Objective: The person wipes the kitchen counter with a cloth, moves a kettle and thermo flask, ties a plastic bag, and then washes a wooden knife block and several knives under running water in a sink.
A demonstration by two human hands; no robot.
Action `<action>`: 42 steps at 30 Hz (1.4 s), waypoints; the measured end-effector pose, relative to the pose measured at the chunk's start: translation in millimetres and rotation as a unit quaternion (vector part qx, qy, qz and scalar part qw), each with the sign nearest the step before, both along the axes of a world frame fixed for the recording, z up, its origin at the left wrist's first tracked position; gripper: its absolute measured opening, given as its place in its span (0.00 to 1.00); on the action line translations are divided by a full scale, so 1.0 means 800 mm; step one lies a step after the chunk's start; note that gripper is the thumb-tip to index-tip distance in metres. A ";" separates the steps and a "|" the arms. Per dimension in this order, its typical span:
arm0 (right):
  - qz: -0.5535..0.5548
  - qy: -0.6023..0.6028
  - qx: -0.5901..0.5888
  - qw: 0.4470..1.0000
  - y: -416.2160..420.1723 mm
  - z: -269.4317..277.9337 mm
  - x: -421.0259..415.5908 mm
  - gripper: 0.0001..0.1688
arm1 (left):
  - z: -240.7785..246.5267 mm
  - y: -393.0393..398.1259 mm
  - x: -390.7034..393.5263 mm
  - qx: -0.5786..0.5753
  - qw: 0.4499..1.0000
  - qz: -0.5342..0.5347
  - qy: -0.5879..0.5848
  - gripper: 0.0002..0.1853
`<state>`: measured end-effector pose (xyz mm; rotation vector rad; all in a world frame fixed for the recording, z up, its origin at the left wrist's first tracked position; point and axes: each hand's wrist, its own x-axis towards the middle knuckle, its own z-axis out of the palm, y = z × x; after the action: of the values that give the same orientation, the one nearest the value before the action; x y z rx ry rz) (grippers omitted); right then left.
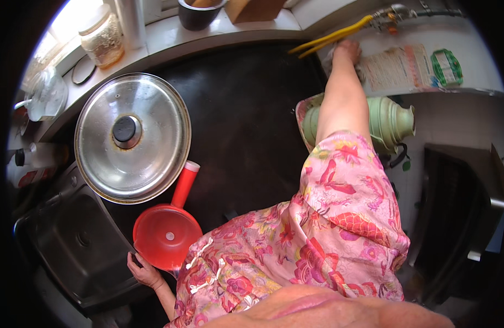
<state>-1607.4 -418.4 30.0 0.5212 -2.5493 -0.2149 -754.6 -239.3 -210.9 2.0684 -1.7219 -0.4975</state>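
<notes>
My right hand (pixel 348 50) is stretched to the far right corner of the dark countertop (pixel 252 123), near the yellow hose. A crumpled pale cloth (pixel 327 59) shows around the fingers, which are closed over it. At lower left, my left hand (pixel 144 271) is beside the sink's edge with its fingers apart, just below the red plastic ladle (pixel 167 233). That ladle's handle points up toward a large steel pot lid (pixel 157 123) with a black knob. Beneath my right forearm is a green vacuum flask (pixel 389 123), partly hidden by the arm.
A dark sink (pixel 75 242) is at left. Along the windowsill are a glass jar (pixel 102 45), a dark mortar (pixel 199 14) and a wooden block (pixel 254 10). The yellow hose (pixel 338 35) runs to a gas valve (pixel 393 18). A printed sheet (pixel 397 67) and green-framed label (pixel 446 67) are at right.
</notes>
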 end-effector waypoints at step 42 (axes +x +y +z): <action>0.388 0.207 0.279 0.854 0.088 0.311 -0.094 0.11 | -0.050 -0.001 0.029 0.012 0.999 -0.002 -0.037 0.21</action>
<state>-1682.8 -347.9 279.0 1.4869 -1.6562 -0.6821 -731.5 -239.8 -251.2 2.1251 -1.7705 -0.4507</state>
